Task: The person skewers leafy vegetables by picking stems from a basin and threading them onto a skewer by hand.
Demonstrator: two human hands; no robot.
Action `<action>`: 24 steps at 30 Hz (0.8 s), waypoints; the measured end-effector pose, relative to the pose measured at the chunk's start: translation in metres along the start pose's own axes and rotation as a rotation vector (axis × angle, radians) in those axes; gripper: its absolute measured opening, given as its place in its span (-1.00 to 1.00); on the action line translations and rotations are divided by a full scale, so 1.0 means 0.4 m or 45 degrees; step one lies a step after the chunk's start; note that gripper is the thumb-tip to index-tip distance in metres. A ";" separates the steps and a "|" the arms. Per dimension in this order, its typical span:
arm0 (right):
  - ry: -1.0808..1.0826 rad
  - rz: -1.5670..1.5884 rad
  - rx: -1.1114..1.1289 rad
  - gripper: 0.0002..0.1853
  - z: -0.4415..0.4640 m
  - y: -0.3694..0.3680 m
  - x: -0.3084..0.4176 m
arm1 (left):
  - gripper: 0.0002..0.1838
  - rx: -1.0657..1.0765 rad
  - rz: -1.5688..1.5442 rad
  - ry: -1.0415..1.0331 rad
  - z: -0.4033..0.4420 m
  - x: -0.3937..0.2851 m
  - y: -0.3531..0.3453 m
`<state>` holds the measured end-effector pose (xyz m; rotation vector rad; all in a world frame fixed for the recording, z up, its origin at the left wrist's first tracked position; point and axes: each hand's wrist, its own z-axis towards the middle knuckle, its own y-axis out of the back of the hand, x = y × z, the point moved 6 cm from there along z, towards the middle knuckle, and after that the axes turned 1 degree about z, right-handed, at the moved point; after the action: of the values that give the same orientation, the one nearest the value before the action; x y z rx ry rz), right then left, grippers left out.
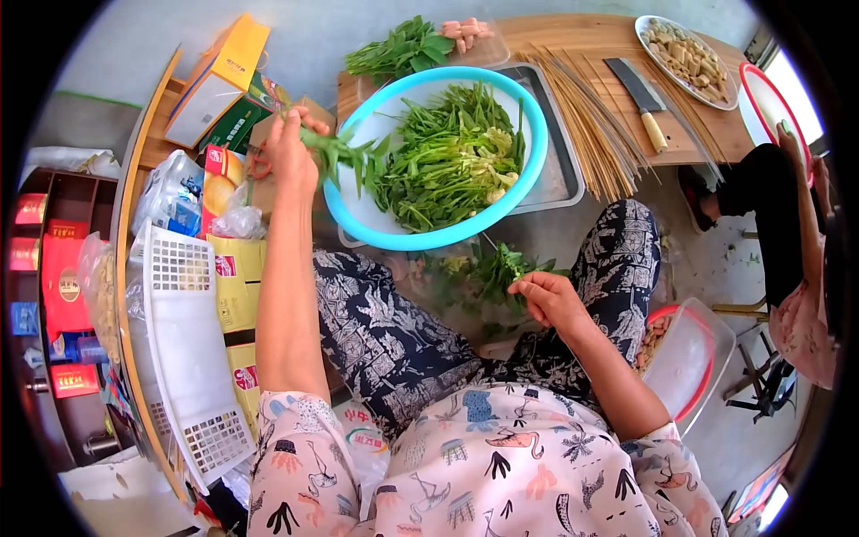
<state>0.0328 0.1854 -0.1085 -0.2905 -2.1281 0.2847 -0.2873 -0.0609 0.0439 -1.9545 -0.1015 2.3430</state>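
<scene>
My left hand (293, 148) is raised at the left rim of a blue-rimmed basin (436, 242), closed around stems of leafy greens (335, 154) whose leaves hang over the rim. Cut green stems and leaves (438, 161) fill much of the basin, with a pale yellowish clump (501, 161) on its right side. Lower down, above my lap, my right hand (548, 298) pinches a leafy green sprig (506, 268) between thumb and fingers. More leaves show dimly below that sprig.
Many thin skewers (582, 116) and a cleaver (637, 98) lie on the wooden table. Behind the basin are a leafy bundle (403, 49) and pink sausages (467, 34). A plate of food pieces (684, 58) stands far right. Another person's leg (747, 183) is at right; a white basket (192, 331) at left.
</scene>
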 end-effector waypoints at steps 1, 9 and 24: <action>0.021 -0.016 -0.007 -0.79 0.004 0.006 0.000 | -0.83 -0.037 -0.091 0.087 -0.005 0.017 0.023; 0.101 0.021 -0.055 -0.80 0.014 0.045 -0.022 | -0.78 0.272 1.771 -0.305 -0.015 0.092 0.013; 0.073 -0.005 -0.092 -0.78 0.006 0.053 -0.017 | -0.86 0.391 2.158 -0.551 -0.042 0.070 -0.037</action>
<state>0.0363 0.2032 -0.1217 -0.3328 -2.0847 0.1954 -0.2752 -0.0433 0.0152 -1.2798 2.5254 2.9633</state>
